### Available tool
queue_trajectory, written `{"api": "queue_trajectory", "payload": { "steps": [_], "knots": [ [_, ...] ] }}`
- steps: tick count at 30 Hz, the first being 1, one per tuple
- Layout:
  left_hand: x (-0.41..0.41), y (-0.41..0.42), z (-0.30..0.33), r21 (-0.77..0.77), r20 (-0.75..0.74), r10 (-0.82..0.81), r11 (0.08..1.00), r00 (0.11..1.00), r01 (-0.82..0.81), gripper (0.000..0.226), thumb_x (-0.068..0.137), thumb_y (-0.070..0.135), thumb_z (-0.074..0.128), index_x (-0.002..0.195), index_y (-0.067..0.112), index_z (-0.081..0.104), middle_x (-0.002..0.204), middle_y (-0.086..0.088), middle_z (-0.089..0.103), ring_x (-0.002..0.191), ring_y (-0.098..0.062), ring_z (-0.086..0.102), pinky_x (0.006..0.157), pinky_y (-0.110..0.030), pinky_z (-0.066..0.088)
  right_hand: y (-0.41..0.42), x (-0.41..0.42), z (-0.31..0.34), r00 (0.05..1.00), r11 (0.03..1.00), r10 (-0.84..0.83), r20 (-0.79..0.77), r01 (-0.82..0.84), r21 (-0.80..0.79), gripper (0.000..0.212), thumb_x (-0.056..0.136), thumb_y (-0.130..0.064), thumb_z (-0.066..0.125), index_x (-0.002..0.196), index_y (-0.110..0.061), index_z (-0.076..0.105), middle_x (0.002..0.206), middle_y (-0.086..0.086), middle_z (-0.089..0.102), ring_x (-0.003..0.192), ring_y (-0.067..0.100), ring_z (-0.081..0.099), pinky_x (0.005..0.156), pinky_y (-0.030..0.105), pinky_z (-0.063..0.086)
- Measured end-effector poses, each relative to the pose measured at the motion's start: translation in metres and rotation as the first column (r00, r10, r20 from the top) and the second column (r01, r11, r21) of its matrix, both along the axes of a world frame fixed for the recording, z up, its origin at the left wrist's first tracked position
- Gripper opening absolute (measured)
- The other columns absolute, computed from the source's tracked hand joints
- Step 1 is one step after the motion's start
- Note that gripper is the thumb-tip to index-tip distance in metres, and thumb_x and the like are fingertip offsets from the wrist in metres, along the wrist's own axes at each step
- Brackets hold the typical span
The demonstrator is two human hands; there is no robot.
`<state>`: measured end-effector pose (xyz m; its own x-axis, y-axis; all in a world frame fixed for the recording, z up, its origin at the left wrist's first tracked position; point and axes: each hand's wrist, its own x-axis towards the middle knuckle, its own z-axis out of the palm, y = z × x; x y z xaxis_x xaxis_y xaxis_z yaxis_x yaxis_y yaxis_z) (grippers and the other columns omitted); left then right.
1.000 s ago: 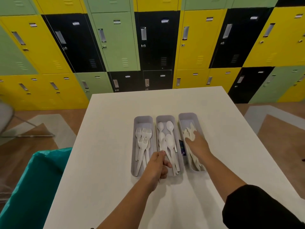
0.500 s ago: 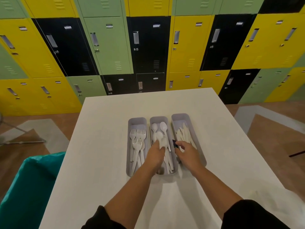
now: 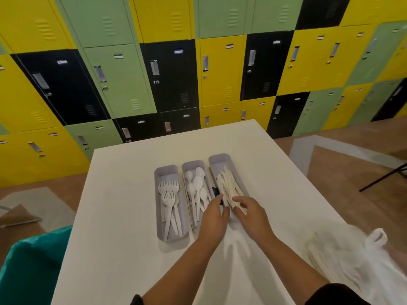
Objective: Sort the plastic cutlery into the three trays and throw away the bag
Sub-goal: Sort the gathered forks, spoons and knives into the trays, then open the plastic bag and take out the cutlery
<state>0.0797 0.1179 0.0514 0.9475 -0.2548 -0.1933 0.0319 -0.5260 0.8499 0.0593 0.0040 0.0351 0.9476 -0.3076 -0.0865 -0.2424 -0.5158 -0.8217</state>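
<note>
Resting side by side on the white table [image 3: 123,194], the three grey trays [image 3: 167,170] hold the sorted cutlery: forks [image 3: 168,194] in the left one, spoons [image 3: 197,186] in the middle, cream knives [image 3: 229,186] in the right. Both hands sit at the near end of the middle and right trays; the left hand [image 3: 214,219] has its fingers loosely curled beside a small dark object [image 3: 217,193] wedged between those trays, and whether it pinches anything I cannot tell. The right hand [image 3: 251,213] lies half open, fingertips on the knife handles, seemingly nudging rather than gripping. These pieces look thin, glossy and very light, stiff but liable to snap or slide, so the handles are the place to take them. A filmy white bag [image 3: 352,256] lies crumpled and blurred on the near right of the table, limp and weightless-looking; its looped handle [image 3: 377,236] seems the easiest hold. A bin with a teal liner [image 3: 30,267] waits near left, well apart.
</note>
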Motion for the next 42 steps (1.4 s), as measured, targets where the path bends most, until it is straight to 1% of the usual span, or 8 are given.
{"api": "queue_trajectory", "payload": {
  "steps": [2, 5, 11, 18, 23, 33, 38, 42],
  "knots": [
    [-0.013, -0.007, 0.000, -0.040, 0.032, -0.040, 0.998, 0.999, 0.041, 0.045, 0.099, 0.018, 0.043, 0.143, 0.015, 0.035, 0.148, 0.000, 0.041, 0.136, -0.014, 0.038, 0.104, -0.012, 0.026, -0.009, -0.018, -0.002, 0.999, 0.999, -0.025, 0.043, 0.027, -0.043, 0.031, 0.089, -0.012, 0.059, 0.120, -0.015, 0.059, 0.124, 0.005, 0.058, 0.110, 0.016, 0.056, 0.088, 0.015, 0.039],
    [-0.031, -0.021, -0.007, -0.076, 0.053, -0.078, 0.994, 0.996, 0.082, 0.047, 0.099, 0.021, 0.045, 0.144, 0.017, 0.033, 0.149, 0.001, 0.038, 0.138, -0.012, 0.034, 0.101, -0.009, 0.020, -0.026, -0.045, -0.011, 0.994, 0.974, -0.062, 0.095, 0.081, -0.212, 0.039, 0.084, -0.021, 0.067, 0.122, -0.020, 0.057, 0.129, 0.002, 0.055, 0.118, 0.018, 0.054, 0.100, 0.031, 0.041],
    [-0.056, -0.063, -0.015, -0.116, 0.053, -0.169, 0.978, 0.984, 0.174, 0.050, 0.097, 0.031, 0.046, 0.145, 0.026, 0.029, 0.153, 0.008, 0.030, 0.139, -0.007, 0.028, 0.106, -0.012, 0.018, -0.062, -0.098, -0.024, 0.970, 0.893, -0.233, 0.062, 0.239, -0.380, 0.056, 0.080, -0.036, 0.069, 0.132, -0.030, 0.048, 0.144, 0.000, 0.040, 0.136, 0.021, 0.036, 0.112, 0.051, 0.018],
    [-0.082, -0.119, -0.025, -0.075, 0.015, -0.299, 0.951, 0.954, 0.299, 0.053, 0.097, 0.040, 0.043, 0.146, 0.035, 0.024, 0.158, 0.011, 0.015, 0.145, -0.006, 0.014, 0.105, -0.014, 0.016, -0.106, -0.145, -0.033, 0.932, 0.822, -0.355, 0.074, 0.349, -0.450, 0.065, 0.078, -0.050, 0.053, 0.136, -0.040, 0.026, 0.155, 0.002, 0.023, 0.144, 0.020, 0.004, 0.114, 0.054, 0.006],
    [-0.091, -0.154, -0.031, -0.086, -0.018, -0.346, 0.935, 0.938, 0.343, 0.056, 0.095, 0.041, 0.048, 0.145, 0.038, 0.024, 0.160, 0.009, 0.007, 0.146, -0.007, 0.012, 0.104, -0.018, 0.021, -0.137, -0.168, -0.037, 0.894, 0.799, -0.446, 0.033, 0.415, -0.435, 0.077, 0.080, -0.041, 0.067, 0.144, -0.033, 0.027, 0.159, 0.001, 0.008, 0.145, 0.020, -0.008, 0.115, 0.053, 0.000],
    [-0.096, -0.208, -0.049, -0.037, -0.149, -0.407, 0.913, 0.901, 0.406, 0.069, 0.088, 0.045, 0.058, 0.146, 0.040, 0.020, 0.160, 0.002, 0.001, 0.147, -0.011, 0.004, 0.114, -0.030, 0.020, -0.183, -0.207, -0.056, 0.819, 0.759, -0.565, -0.099, 0.470, -0.450, 0.101, 0.070, -0.061, 0.067, 0.148, -0.031, 0.011, 0.159, 0.006, -0.004, 0.146, 0.026, -0.010, 0.114, 0.055, 0.010],
    [-0.090, -0.220, -0.057, 0.000, -0.205, -0.426, 0.900, 0.881, 0.436, 0.077, 0.084, 0.050, 0.061, 0.147, 0.037, 0.019, 0.157, -0.001, 0.019, 0.146, -0.015, 0.014, 0.112, -0.030, 0.023, -0.192, -0.213, -0.062, 0.808, 0.830, -0.543, -0.228, 0.477, -0.289, 0.118, 0.061, -0.067, 0.069, 0.148, -0.034, -0.003, 0.158, 0.005, -0.010, 0.142, 0.034, 0.017, 0.106, 0.052, 0.034],
    [-0.082, -0.221, -0.058, 0.074, -0.292, -0.443, 0.873, 0.848, 0.482, 0.086, 0.074, 0.059, 0.065, 0.145, 0.037, 0.022, 0.146, -0.003, 0.036, 0.136, -0.024, 0.031, 0.113, -0.039, 0.029, -0.196, -0.208, -0.064, 0.803, 0.862, -0.498, -0.326, 0.418, -0.287, 0.125, 0.058, -0.065, 0.073, 0.147, -0.034, -0.009, 0.155, 0.012, 0.005, 0.134, 0.037, 0.029, 0.103, 0.050, 0.036]
  ]
}}
